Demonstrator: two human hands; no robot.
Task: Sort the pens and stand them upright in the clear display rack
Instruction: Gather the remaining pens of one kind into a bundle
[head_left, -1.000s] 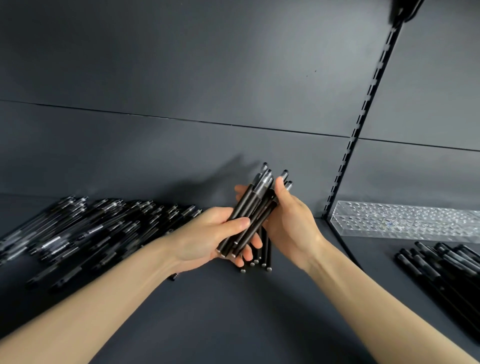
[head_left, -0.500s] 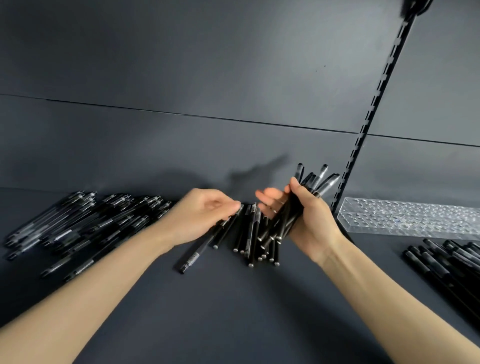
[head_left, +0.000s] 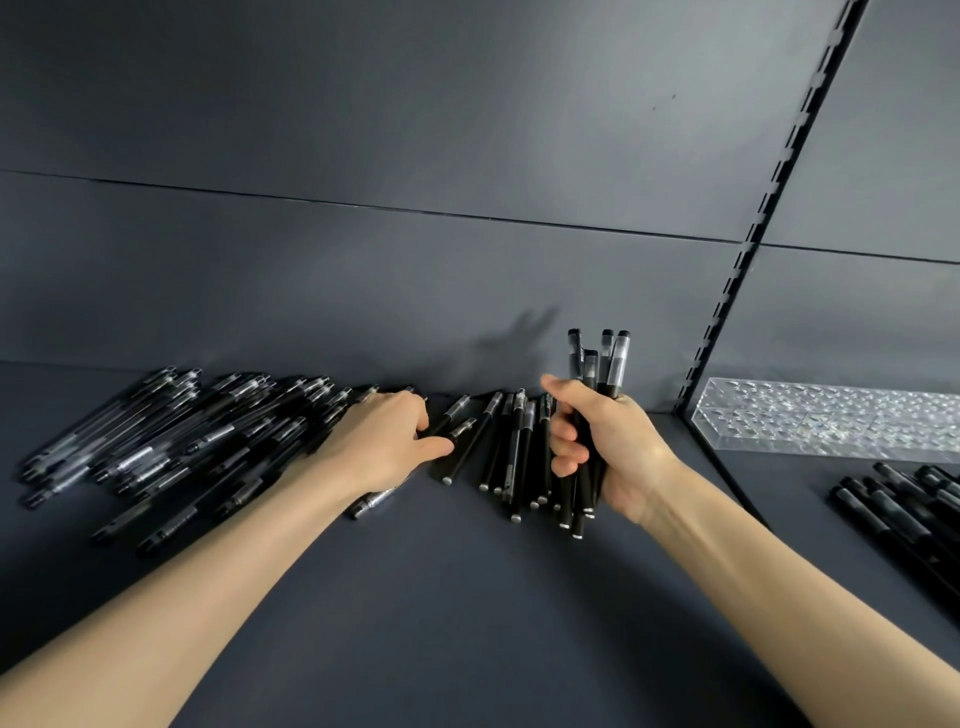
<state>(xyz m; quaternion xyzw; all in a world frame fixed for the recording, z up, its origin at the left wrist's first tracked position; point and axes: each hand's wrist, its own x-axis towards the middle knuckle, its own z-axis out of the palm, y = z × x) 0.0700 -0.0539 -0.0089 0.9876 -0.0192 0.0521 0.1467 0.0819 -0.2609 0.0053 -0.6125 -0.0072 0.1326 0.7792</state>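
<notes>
My right hand (head_left: 608, 447) grips a bundle of black pens (head_left: 605, 358) upright, their clear caps sticking out above my fist. A row of black pens (head_left: 511, 447) lies on the dark shelf just left of that hand. My left hand (head_left: 382, 441) reaches into the left end of this row, and its thumb and fingers close around one black pen (head_left: 457, 410). The clear display rack (head_left: 831, 421) stands at the right against the back wall, with no pens standing in it.
A big loose pile of pens (head_left: 171, 436) covers the shelf on the left. One pen (head_left: 374, 501) lies under my left wrist. Another pile of black pens (head_left: 904, 512) lies at the right edge, in front of the rack. A slotted upright rail (head_left: 748, 249) runs up the back wall.
My left hand let go of the bundle and moved left and down to the pens lying on the shelf. My right hand turned the bundle upright and kept hold of it.
</notes>
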